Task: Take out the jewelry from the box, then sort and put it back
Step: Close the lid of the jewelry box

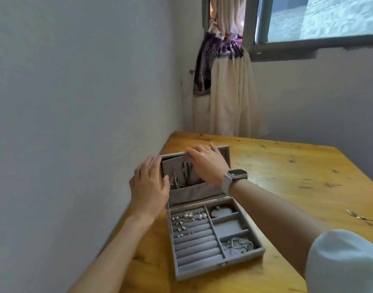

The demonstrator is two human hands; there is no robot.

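A grey velvet jewelry box [215, 269] lies open on the wooden table [287, 170], its lid [191, 193] standing upright. My left hand [148, 185] grips the lid's left edge. My right hand [206, 161], with a watch on its wrist, rests on the lid's top edge. Necklaces [179, 176] hang inside the lid above its pocket. Earrings [189, 216] sit on the ring rolls at the left. A red bracelet [220, 209] fills the top right compartment. A silver chain [237, 244] lies in the bottom right compartment; the middle one holds nothing.
The table stands against a pale wall on the left. A few loose silver pieces [355, 215] lie near the table's right edge. A tied cream curtain [227, 92] hangs in the corner under a window [318, 20].
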